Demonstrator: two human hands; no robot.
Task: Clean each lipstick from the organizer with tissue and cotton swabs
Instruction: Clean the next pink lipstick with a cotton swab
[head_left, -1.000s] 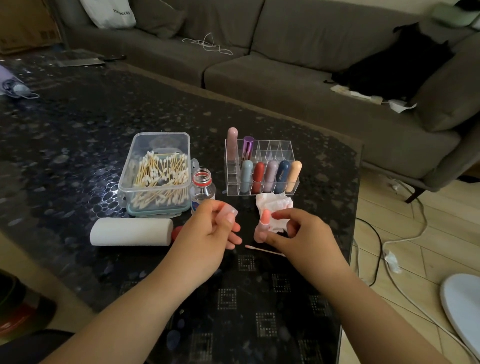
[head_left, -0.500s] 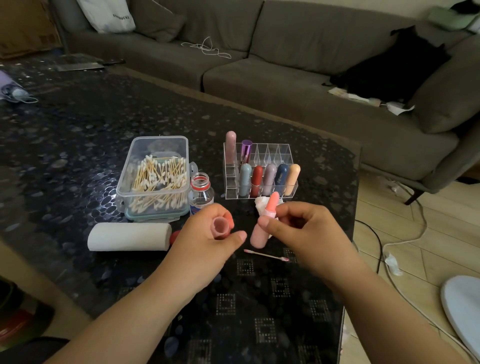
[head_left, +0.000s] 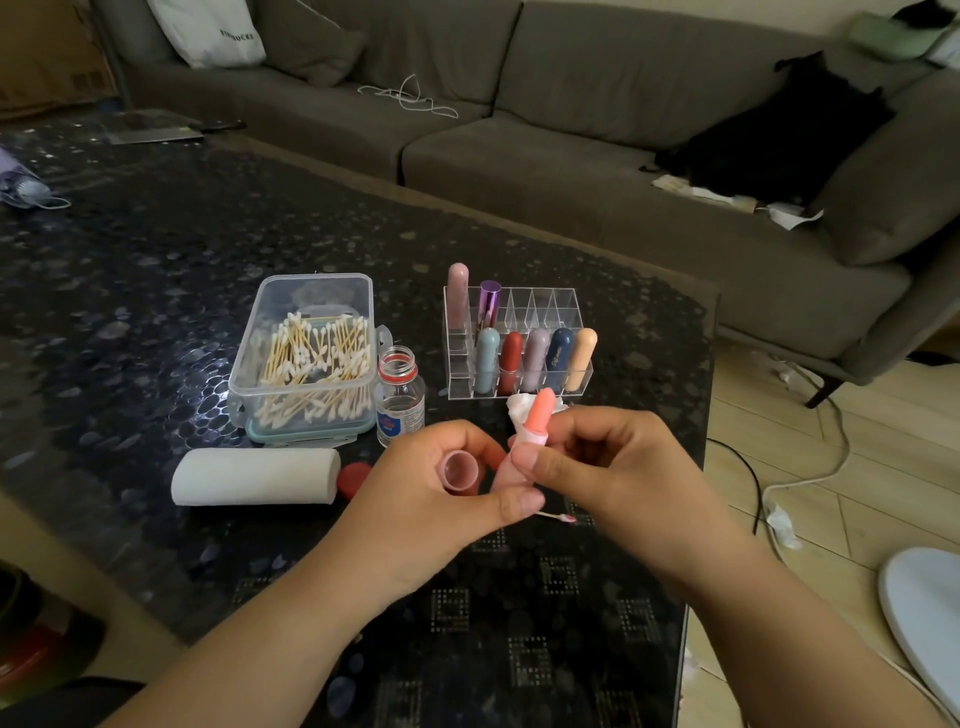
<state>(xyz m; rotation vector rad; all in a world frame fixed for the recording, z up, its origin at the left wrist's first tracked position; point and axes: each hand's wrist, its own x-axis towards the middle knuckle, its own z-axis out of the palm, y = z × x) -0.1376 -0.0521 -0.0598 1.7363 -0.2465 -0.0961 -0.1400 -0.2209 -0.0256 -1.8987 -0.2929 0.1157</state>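
Nearest, above the dark patterned surface (head_left: 156, 291), the right hand (head_left: 618, 467) pinches an open lipstick (head_left: 530, 441) by its pale pink body. Its long axis stands nearly upright, leaning slightly right, and the coral tip points up and away toward the organizer. Just left of it, the left hand (head_left: 431, 499) curls around the pink cap (head_left: 460, 470), whose open mouth faces up toward the camera. Under the hands, a used cotton swab (head_left: 556, 516) lies flat on the surface, its pink-stained end pointing right.

To the left lies a white tissue roll (head_left: 254, 475) on its side, with a red bottle cap (head_left: 353, 478) touching its right end. A crumpled tissue (head_left: 519, 408) shows just behind the lipstick tip.

Farther back, a clear plastic box (head_left: 306, 358) holds a heap of cotton swabs. Beside its right wall stands a small uncapped bottle (head_left: 399, 397). Right of that, the clear organizer (head_left: 519, 340) holds five capped lipsticks upright in its near row and two in the far row's left cells. A grey sofa (head_left: 571, 130) lies beyond.
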